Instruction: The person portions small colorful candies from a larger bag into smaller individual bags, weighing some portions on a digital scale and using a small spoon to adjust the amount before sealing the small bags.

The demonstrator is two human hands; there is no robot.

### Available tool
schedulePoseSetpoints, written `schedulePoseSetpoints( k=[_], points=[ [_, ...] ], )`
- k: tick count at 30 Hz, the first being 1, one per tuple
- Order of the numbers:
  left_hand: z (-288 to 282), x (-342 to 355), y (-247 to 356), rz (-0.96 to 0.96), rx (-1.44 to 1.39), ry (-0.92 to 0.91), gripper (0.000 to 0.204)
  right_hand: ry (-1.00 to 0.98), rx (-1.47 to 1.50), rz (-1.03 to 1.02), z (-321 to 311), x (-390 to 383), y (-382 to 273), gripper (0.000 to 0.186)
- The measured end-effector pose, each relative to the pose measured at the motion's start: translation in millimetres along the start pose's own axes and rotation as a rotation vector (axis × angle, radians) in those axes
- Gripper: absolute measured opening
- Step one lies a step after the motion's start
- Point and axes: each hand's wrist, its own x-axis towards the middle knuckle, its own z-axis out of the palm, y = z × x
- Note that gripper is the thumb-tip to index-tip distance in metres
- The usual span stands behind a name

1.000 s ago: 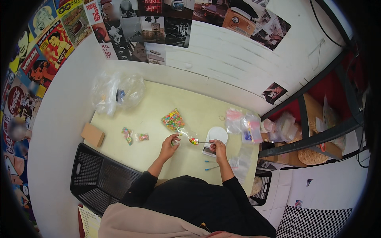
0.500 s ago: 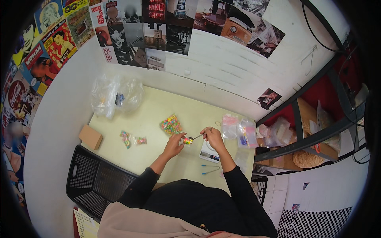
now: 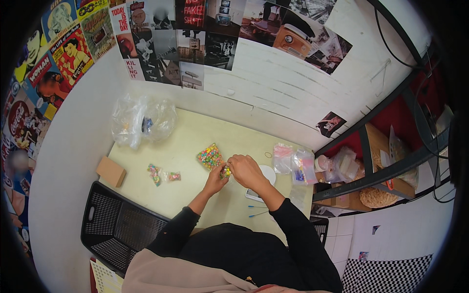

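My left hand (image 3: 214,181) is closed on a small clear plastic bag (image 3: 225,173) with colourful candies in it. Over the mouth of that bag, my right hand (image 3: 246,171) is closed, its fingers touching or almost touching the left hand's. The spoon it held half a second ago is now hidden behind its fingers. Just beyond my hands lies a larger clear bag of multicoloured candies (image 3: 210,155). A white digital scale (image 3: 252,195) with a round plate is partly covered by my right hand and wrist.
Two small candy packets (image 3: 155,174) lie left of my hands. A brown box (image 3: 111,171) and a big clear plastic bag (image 3: 144,119) stand further left. Blue-tipped tweezers (image 3: 257,215) rest near my right forearm. Clear zip bags (image 3: 303,167) lie at the right; a black crate (image 3: 122,222) is below-left.
My right hand has moved left and down over the small bag, bringing the spoon with candies to it. The spoon has gone out of sight. My left hand stays nearly in place.
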Motion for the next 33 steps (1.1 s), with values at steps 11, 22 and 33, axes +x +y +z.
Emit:
schedulePoseSetpoints(
  k=[11, 22, 33],
  points=[
    [3, 3, 1, 0.013, -0.204, 0.009, 0.055, 0.268, 0.143, 0.160, -16, -25, 5, 0.020],
    [14, -3, 31, 0.064, -0.180, -0.060, 0.057, 0.344, 0.519, 0.281, 42, -51, 59, 0.028],
    [22, -17, 45, 0.172, -0.127, -0.104, 0.061, 0.087, 0.628, 0.603, 61, -69, 44, 0.026]
  ],
)
